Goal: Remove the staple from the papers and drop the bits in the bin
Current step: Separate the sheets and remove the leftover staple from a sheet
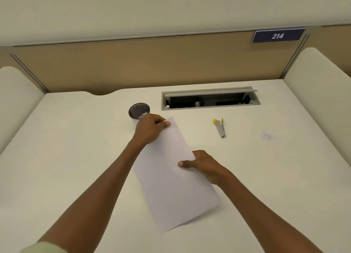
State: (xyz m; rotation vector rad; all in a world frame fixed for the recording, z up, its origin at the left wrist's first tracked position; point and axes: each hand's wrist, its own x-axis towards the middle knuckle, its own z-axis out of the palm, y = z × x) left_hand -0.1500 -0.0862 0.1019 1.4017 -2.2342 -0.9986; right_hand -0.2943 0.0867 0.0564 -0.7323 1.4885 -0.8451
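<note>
papers (171, 186) on desk (76, 167), stapler (220, 128) right

papers (171, 176) white | staple remover (220, 128) grey, yellow | sign (277, 36) navy

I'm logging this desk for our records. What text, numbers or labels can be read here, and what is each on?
"214": white digits on the blue sign atop the desk partition.
Faint marks on the desk, right of the staple remover: too small to read.
The papers show no text.
</note>
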